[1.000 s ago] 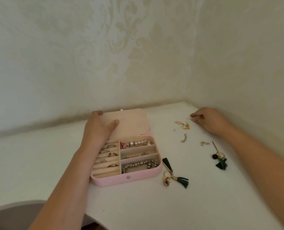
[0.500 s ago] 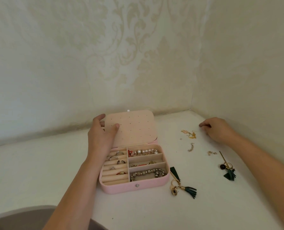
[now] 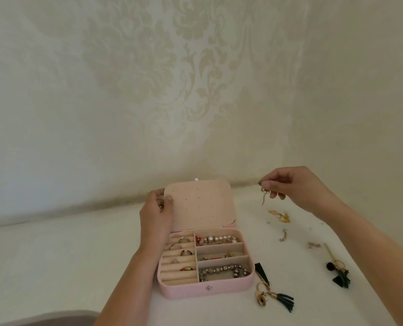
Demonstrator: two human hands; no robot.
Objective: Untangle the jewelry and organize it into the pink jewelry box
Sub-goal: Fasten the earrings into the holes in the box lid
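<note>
Left hand (image 3: 157, 222) holds box lid (image 3: 202, 205); right hand (image 3: 298, 187) pinches gold piece (image 3: 264, 194) (above table (image 3: 78, 267))

Domestic interior. Evidence: cream damask wallpaper (image 3: 195, 90) on both walls, white table (image 3: 54, 267) set into the corner, pink box (image 3: 184, 291) holding personal jewelry (image 3: 219, 240).

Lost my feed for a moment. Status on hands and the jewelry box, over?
Left hand grips the lid at its left edge. Right hand pinches a small gold piece above the table. Pink jewelry box open, partly filled. Nothing in the way.
</note>
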